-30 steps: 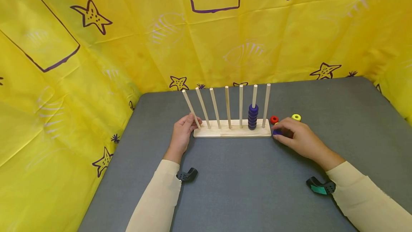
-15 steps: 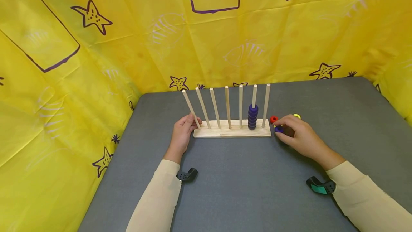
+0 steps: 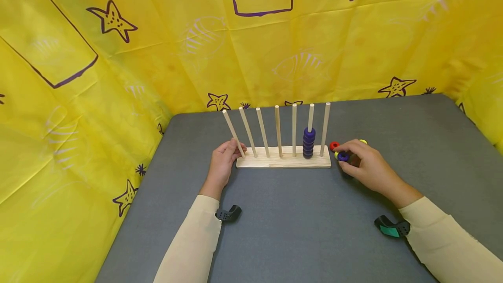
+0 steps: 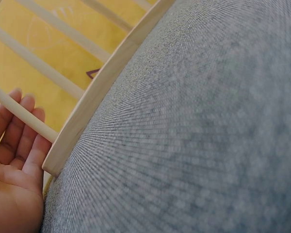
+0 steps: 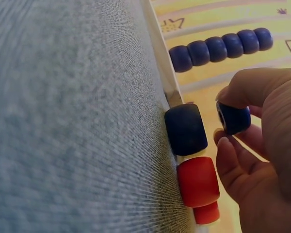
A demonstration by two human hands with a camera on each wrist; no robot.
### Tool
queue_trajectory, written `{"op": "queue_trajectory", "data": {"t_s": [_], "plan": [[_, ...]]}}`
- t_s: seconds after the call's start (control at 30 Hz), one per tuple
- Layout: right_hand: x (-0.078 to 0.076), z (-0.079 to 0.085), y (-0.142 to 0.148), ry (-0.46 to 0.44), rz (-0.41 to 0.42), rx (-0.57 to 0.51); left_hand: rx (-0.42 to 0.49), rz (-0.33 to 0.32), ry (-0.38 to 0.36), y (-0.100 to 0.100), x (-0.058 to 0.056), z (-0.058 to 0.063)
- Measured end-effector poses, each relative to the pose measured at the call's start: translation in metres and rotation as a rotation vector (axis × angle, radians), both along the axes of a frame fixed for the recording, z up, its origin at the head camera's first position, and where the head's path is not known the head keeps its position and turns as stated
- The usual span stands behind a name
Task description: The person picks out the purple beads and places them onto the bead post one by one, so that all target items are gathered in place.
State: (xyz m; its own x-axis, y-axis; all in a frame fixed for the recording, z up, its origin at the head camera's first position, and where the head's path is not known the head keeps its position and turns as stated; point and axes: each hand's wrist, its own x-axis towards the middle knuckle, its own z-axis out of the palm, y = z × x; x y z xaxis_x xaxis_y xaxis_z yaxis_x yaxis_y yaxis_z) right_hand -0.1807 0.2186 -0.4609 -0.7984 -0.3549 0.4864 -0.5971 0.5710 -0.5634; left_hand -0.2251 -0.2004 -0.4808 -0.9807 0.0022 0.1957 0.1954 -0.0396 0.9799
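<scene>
A wooden peg rack (image 3: 283,162) with several upright pegs stands on the grey table. Several blue beads (image 3: 308,143) are stacked on its second peg from the right. At the rack's left end, my left hand (image 3: 222,163) holds the leftmost peg (image 4: 26,114) low down, its fingers reaching behind it. Right of the rack, my right hand (image 3: 365,165) pinches a blue bead (image 5: 234,118) between thumb and fingers, lifted off the table. Another blue bead (image 5: 185,129) and a red bead (image 5: 199,182) lie below that hand in the right wrist view.
Past the right hand's fingers lie a red bead (image 3: 334,146) and a yellow bead (image 3: 336,155). A further yellow bead (image 3: 363,142) is mostly hidden behind that hand. A yellow printed cloth (image 3: 251,56) hangs behind and left of the table (image 3: 291,230).
The right hand has raised the blue bead slightly and shifted a little to the right, and the bead's hole now faces the head camera. The left hand and the rack have stayed put.
</scene>
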Motion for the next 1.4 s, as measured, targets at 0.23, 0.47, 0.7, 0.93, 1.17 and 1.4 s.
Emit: {"op": "queue_trajectory", "data": {"t_s": [0.23, 0.47, 0.7, 0.93, 1.17, 1.4], "plan": [[0.002, 0.004, 0.0, -0.05, -0.044, -0.012, -0.004, 0.003, -0.003, 0.0, 0.001, 0.001], [0.004, 0.008, -0.002, -0.041, -0.079, -0.065, -0.005, 0.004, -0.001, 0.0, 0.0, 0.001], [0.004, 0.011, -0.002, -0.03, -0.086, -0.072, -0.003, 0.005, -0.006, 0.0, 0.0, 0.0], [0.006, 0.018, -0.003, -0.06, -0.1, -0.074, -0.001, 0.001, -0.002, 0.0, 0.001, 0.0], [0.008, 0.026, -0.004, -0.075, -0.114, -0.117, -0.005, 0.001, 0.004, -0.001, -0.001, -0.002], [0.008, 0.03, -0.004, -0.013, -0.091, -0.154, -0.007, 0.0, -0.004, 0.0, 0.0, -0.002]]}}
